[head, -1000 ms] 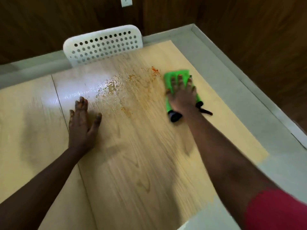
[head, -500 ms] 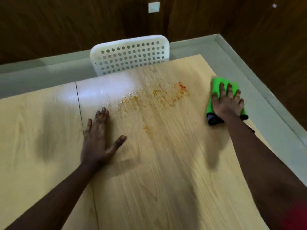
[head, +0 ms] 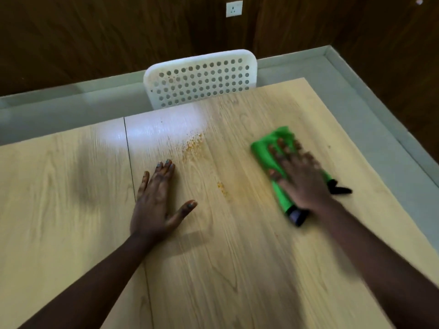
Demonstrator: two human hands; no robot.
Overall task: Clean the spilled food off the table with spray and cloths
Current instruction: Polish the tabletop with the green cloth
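A person leans over a pale wood-grain table (head: 213, 269), both bare forearms reaching in from the near edge. At left, the left hand (head: 158, 200) lies flat, palm down on the tabletop, fingers straight and together, thumb splayed out to the right, holding nothing; it sits just right of a thin dark seam (head: 130, 160) that runs across the surface from far edge to near. Beyond its fingertips, a glare of reflected light whitens the board, and at the edge of that glare a scatter of orange food specks (head: 193, 144) clings to the wood. A second, smaller orange smear (head: 222, 187) lies between the two hands, nearer the viewer. At right, the right hand (head: 300, 176) presses down on a bright green cloth (head: 266, 150), fingers spread and fairly straight over the fabric rather than curled around it. The cloth is folded into a thick oblong pad lying flat on the table, well to the right of the specks; a black edge shows at its near end and a short black tag or loop pokes out from its right side, though motion blur makes that detail hard to read. Across the table, a white perforated chair back (head: 202, 79) stands pushed against the far edge, with a dark wood-panelled wall and a white wall socket (head: 234, 8) behind it.
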